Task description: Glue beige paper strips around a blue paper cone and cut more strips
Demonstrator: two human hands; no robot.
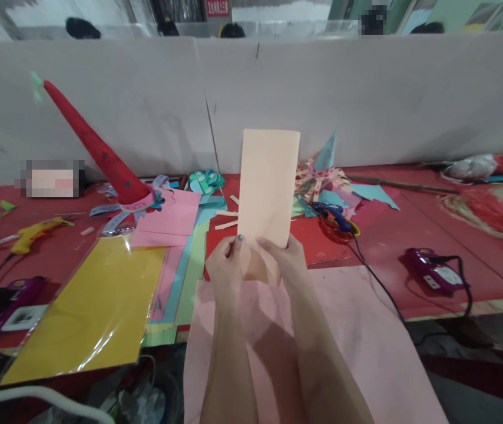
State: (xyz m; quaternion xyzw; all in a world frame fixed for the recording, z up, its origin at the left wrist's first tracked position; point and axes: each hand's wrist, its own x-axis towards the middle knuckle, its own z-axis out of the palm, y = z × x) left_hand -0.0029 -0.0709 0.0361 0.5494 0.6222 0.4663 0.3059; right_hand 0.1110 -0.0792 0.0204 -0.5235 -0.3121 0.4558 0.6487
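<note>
A smooth pale board [145, 106] stands behind the cream paper [269, 182], and a red table [379, 235] spreads to both sides of it. Below the paper lies a wide, matte pink sheet [348, 306], lightly creased and hanging over the table's front edge. To the paper's left, a flat yellow sheet [96, 300] shines under clear plastic, and beyond that a long red cone [96, 150] leans with its tip up and to the left. The cream paper itself is a plain upright rectangle, its lower part bent into a curve between the hands. The left hand [225, 265] is nearly closed, pinching its lower left edge between thumb and curled fingers; the right hand [289, 256] has a narrow grip on the lower right, thumb flat on the near face, fingers behind. Right of the paper are a purple box [437, 271] with a black cord and, closer, a blue glue gun [333, 216]; far left lies a yellow glue gun [35, 234].
</note>
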